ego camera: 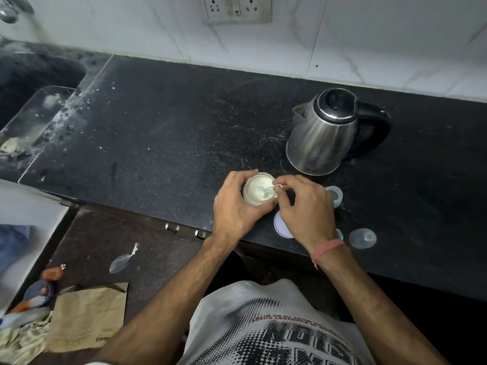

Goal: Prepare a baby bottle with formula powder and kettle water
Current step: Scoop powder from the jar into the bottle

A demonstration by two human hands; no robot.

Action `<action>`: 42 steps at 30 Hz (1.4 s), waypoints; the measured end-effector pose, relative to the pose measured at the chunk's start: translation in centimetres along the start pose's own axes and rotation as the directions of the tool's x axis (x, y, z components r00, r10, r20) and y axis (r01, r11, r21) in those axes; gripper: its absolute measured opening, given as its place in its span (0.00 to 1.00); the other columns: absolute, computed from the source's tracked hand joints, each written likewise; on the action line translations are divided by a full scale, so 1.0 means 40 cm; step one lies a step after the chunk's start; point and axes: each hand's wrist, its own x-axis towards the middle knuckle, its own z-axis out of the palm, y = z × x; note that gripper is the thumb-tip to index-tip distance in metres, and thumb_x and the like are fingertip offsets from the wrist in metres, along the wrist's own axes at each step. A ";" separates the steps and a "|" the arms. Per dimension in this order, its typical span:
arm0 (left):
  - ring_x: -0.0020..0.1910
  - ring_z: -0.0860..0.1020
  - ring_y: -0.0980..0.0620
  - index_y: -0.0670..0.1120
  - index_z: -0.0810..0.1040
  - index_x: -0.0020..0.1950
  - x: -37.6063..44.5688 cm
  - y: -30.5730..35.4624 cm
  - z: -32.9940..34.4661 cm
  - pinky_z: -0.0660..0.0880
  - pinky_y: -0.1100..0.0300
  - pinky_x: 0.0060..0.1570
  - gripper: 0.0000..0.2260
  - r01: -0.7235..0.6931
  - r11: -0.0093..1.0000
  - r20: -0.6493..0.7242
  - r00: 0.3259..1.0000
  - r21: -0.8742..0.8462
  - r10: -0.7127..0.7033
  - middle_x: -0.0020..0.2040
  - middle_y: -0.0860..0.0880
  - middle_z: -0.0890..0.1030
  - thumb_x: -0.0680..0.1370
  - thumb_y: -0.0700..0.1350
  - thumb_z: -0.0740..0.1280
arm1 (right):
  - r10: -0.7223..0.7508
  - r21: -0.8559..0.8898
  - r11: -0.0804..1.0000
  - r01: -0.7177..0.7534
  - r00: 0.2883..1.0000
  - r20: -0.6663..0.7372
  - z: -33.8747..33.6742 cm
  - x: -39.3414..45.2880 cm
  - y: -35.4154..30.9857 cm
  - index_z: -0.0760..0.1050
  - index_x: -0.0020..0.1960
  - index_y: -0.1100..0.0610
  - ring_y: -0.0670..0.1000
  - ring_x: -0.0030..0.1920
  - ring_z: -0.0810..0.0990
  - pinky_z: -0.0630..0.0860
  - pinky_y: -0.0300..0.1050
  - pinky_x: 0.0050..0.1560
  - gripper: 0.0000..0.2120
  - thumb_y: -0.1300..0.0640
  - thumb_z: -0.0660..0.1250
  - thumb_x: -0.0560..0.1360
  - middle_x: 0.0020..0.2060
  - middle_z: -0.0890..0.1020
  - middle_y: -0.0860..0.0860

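Shirt: print upside down to camera, small line partly legible, "EVERYDAY" and "WHAT TO DO"; big letters below cut off. Paper bag: print too small to read.

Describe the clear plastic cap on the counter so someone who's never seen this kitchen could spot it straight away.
Start at the steel kettle on the black counter and come toward the counter's near edge, past the right hand. The clear cap lies there alone, just right of that wrist. Unlike the flat white lid by the jar, it is domed, see-through and farthest right.
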 end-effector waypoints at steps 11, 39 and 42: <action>0.64 0.82 0.60 0.55 0.82 0.69 -0.004 0.004 0.009 0.82 0.53 0.63 0.33 0.004 1.000 -0.017 1.000 0.008 -0.004 0.64 0.61 0.83 0.67 0.58 0.88 | -0.171 -0.019 0.985 0.171 0.985 -0.033 0.007 -0.031 0.043 0.87 0.58 0.53 0.51 0.46 0.87 0.83 0.54 0.42 0.06 0.59 0.73 0.83 0.50 0.88 0.47; 0.78 0.69 0.50 0.53 0.58 0.90 -0.017 0.089 0.011 0.67 0.48 0.80 0.66 -0.151 0.981 -0.025 0.988 0.119 0.155 0.80 0.53 0.69 0.61 0.59 0.91 | 0.540 0.702 0.620 -0.352 0.840 -0.056 -0.048 -0.063 0.093 0.89 0.53 0.54 0.47 0.48 0.88 0.82 0.42 0.52 0.05 0.62 0.78 0.79 0.46 0.91 0.50; 0.78 0.68 0.50 0.50 0.59 0.90 -0.034 0.140 0.036 0.64 0.58 0.79 0.62 -0.259 0.962 0.026 0.966 0.090 0.258 0.82 0.52 0.67 0.64 0.56 0.91 | 0.629 0.780 0.525 -0.340 0.773 -0.087 -0.100 -0.080 0.125 0.88 0.55 0.59 0.46 0.48 0.88 0.82 0.38 0.51 0.05 0.64 0.77 0.80 0.49 0.91 0.53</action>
